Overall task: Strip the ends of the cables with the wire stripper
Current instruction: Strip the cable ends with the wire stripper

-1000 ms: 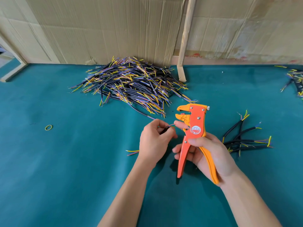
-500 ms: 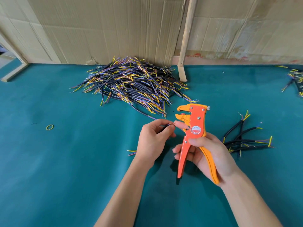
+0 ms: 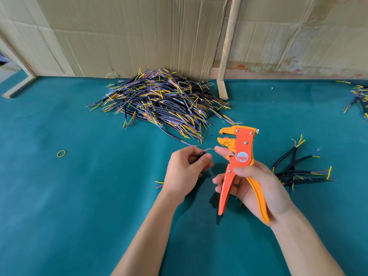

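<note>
Since the earlier frame the left hand (image 3: pixel 185 170) has drawn slightly left, exposing a thin core between the two hands; the wire stripper (image 3: pixel 239 156) holds its place.

The left hand pinches the cable (image 3: pixel 201 155); the right hand (image 3: pixel 258 186) grips the stripper's handles, forefinger touching the core tip just below the tool's gaping mouth. Judged early: a large pile (image 3: pixel 159 102) lies far left on the surface (image 3: pixel 79 196), a small batch (image 3: pixel 298 172) right, seemingly done.
</note>
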A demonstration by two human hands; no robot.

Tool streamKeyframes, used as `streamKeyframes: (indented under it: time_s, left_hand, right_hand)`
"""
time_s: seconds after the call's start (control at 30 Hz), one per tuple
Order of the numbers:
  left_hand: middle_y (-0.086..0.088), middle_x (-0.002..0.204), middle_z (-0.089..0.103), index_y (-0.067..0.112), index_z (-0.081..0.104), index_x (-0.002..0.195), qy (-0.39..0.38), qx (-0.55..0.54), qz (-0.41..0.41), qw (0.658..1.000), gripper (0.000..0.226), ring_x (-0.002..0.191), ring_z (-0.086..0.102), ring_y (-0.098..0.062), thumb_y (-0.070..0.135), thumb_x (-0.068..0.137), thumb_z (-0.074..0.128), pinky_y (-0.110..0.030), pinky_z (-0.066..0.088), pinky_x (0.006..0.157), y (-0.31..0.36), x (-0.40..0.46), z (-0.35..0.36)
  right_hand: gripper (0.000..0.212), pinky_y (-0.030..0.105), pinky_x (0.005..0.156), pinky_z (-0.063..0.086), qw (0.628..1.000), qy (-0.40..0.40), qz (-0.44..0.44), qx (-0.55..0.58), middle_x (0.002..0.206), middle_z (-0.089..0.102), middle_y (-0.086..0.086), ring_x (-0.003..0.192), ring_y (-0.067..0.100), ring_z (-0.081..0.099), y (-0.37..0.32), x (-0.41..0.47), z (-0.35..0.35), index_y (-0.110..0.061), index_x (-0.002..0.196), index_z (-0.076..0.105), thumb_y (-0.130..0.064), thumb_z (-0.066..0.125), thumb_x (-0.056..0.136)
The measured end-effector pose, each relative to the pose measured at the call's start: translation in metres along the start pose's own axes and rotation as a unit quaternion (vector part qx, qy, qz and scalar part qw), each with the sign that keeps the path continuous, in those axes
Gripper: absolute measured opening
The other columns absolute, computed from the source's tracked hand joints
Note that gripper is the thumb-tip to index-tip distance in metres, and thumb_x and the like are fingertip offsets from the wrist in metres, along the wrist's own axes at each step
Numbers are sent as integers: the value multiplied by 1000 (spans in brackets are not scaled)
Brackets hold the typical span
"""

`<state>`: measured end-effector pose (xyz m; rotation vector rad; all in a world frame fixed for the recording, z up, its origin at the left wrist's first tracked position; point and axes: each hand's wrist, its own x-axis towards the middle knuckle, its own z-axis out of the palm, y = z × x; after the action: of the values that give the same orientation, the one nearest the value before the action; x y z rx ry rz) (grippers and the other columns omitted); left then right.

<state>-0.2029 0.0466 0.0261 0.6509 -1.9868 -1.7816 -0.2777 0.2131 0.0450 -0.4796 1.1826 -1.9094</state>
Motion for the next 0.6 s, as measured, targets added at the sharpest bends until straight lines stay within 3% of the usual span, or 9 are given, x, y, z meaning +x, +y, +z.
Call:
streamKeyframes:
  time_s: [0.07,0.13,0.27,0.37,0.47,0.6]
  left_hand:
    - [3,70,74,15,70,82,14,-13,9,1000,13,59,61,-3,17,95,70,-15,46,54,-3,1,-3]
    - [3,68,71,15,71,79,26,-19,21,999,16,56,55,-4,17,95,71,-16,45,54,-5,0,-4]
    - [1,63,63,19,71,82,46,-18,37,998,13,54,43,-12,20,95,71,-22,40,53,-8,0,-4]
    - [-12,64,56,22,70,83,44,33,61,997,12,57,39,-15,27,93,69,-30,36,56,-8,-2,-4]
    - [8,60,54,22,74,84,51,78,82,992,11,58,42,-8,23,94,70,-25,37,58,-10,-3,-4]
    - [11,71,67,20,76,87,53,142,109,982,8,66,55,-6,20,94,71,-17,42,63,-8,-8,-1]
  right_hand:
    - [53,42,75,60,999,29,-3,15,138,65,13,87,38,72,-3,0,-5,-4,134,64,-6,60,82]
    - [58,44,78,61,998,51,17,31,136,65,20,91,41,73,-6,-1,-11,-2,137,58,1,61,79]
    - [61,55,84,60,993,27,109,32,125,66,34,97,47,70,-8,-4,-16,-8,135,63,-1,74,76]
    - [50,58,80,58,988,8,153,10,115,65,40,88,48,70,-8,-5,-13,-7,128,68,-12,75,79]
    - [45,54,75,58,987,-22,159,-27,103,66,37,79,43,67,-9,-7,-7,-7,128,68,-15,71,84]
    - [42,49,72,57,990,-33,132,-38,93,63,29,76,39,63,-11,-9,-5,-7,130,66,-11,66,88]
